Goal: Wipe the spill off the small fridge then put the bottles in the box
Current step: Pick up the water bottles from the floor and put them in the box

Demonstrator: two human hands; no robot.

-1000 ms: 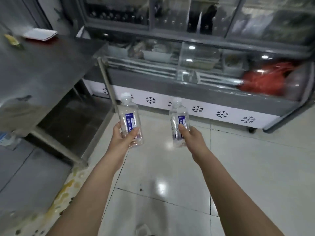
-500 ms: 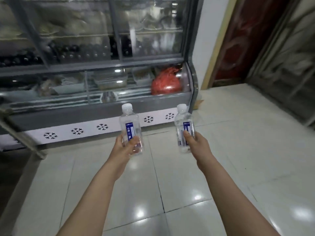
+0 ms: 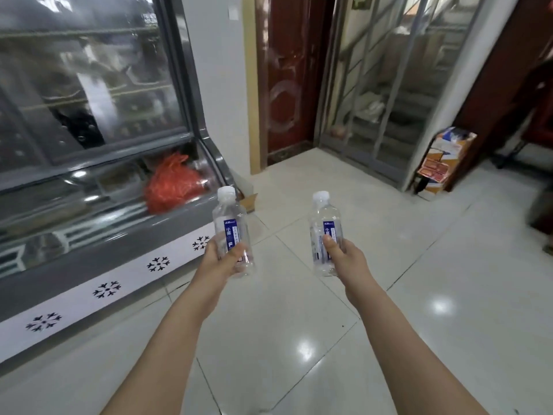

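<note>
Head view: both my forearms reach forward over the pale tiled floor (image 3: 299,330), which shines with lamp glare. My left grip (image 3: 220,260) is clamped around the lower half of the left bottle (image 3: 231,226), thumb across the front of its blue label and fingers wrapped behind. My right grip (image 3: 348,260) is clamped on the lower half of the right bottle (image 3: 324,223) in the same way, thumb lying up the blue label.

The 2 bottles are clear, held in the air close to upright, with white caps on top and labels facing me. They are apart from each other. The left one hangs just beside the right end of the fridge and the right one over open tiles.

Along the left runs a grey display fridge (image 3: 89,265), with a white strip of dark snowflake marks at its base and glass fronts above. Behind its lower glass, at the right end, lies a red bag (image 3: 170,184). Just past that end, on the floor by the white wall, sits a brown cardboard box (image 3: 250,201), partly hidden by the left bottle.

Farther off stands a dark red door (image 3: 287,73), with a metal-framed glass door (image 3: 389,85) to its right. At the far right a printed carton (image 3: 443,163) stands against a white pillar.
</note>
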